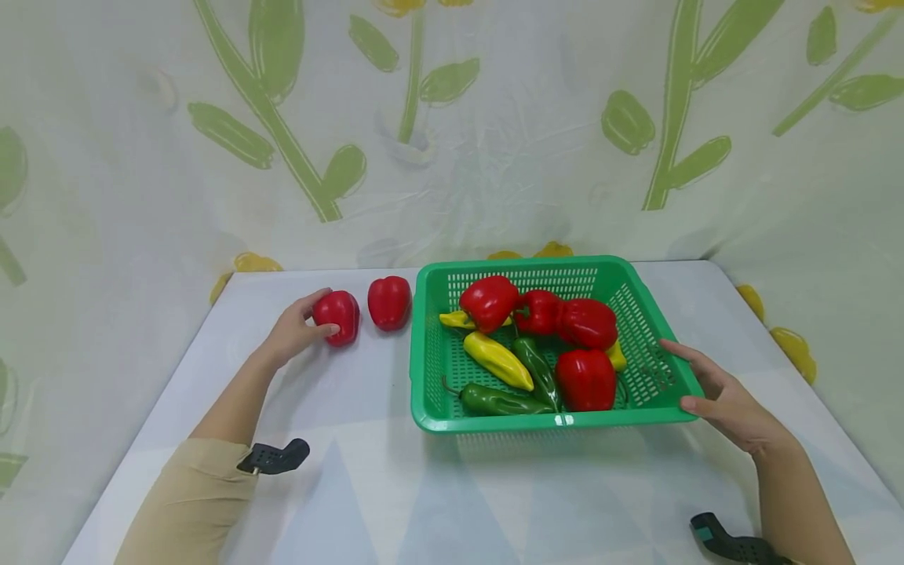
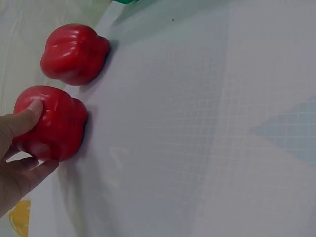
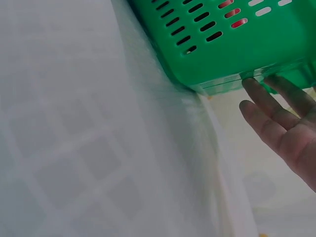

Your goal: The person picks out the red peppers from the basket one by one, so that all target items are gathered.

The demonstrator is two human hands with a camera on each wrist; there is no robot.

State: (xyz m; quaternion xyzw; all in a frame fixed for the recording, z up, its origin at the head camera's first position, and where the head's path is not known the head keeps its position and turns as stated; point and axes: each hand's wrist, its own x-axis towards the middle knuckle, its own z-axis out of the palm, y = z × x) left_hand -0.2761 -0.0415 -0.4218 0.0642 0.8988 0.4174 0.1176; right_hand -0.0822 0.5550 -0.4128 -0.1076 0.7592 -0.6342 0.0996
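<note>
In the head view my left hand [image 1: 293, 329] holds a red bell pepper [image 1: 340, 317] on the table, its thumb on the near side. The left wrist view shows that thumb on the pepper [image 2: 54, 123] and fingers beneath it. A second red bell pepper [image 1: 389, 303] sits close by on the right. My right hand [image 1: 730, 400] rests at the right rim of a green plastic basket [image 1: 487, 424]. Its fairly straight fingers touch the basket's outer edge in the right wrist view. Inside lie red bell peppers [image 1: 586, 380], yellow peppers [image 1: 497, 360] and green peppers [image 1: 504, 400].
The white table [image 1: 367, 471] carries a pale blue triangle pattern. Behind and beside it hangs a light sheet [image 1: 508, 180] printed with green leaves and yellow flowers. Black straps with mounts [image 1: 275, 457] sit on both forearms.
</note>
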